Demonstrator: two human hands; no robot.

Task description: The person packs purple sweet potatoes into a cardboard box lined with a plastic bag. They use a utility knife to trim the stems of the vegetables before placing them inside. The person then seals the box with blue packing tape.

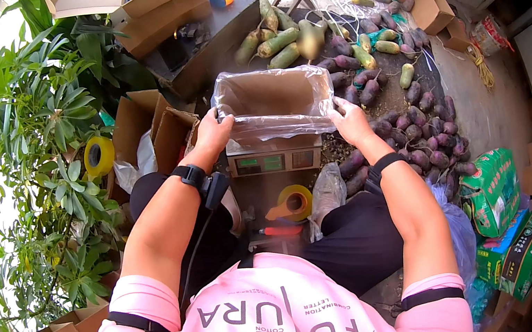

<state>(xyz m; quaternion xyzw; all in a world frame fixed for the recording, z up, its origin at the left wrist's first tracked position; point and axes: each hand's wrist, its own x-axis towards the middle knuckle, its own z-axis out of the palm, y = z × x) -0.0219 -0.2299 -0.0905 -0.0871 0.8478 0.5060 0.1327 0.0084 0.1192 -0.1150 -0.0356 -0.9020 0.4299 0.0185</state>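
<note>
An open cardboard box sits on a digital scale in front of me. A clear plastic bag lines the box, its edge folded out over the rim. At the box's left corner, my left hand has its fingers closed on the bag's edge. My right hand pinches the bag at the right corner. Nothing shows inside the lined box. Both hands press close to the cardboard, and the fingertips are partly hidden by the plastic.
Purple radishes lie piled to the right; green radishes lie behind the box. A tape dispenser and red-handled tool are below the scale. Leafy plants, cartons and a yellow tape roll stand left, green packages right.
</note>
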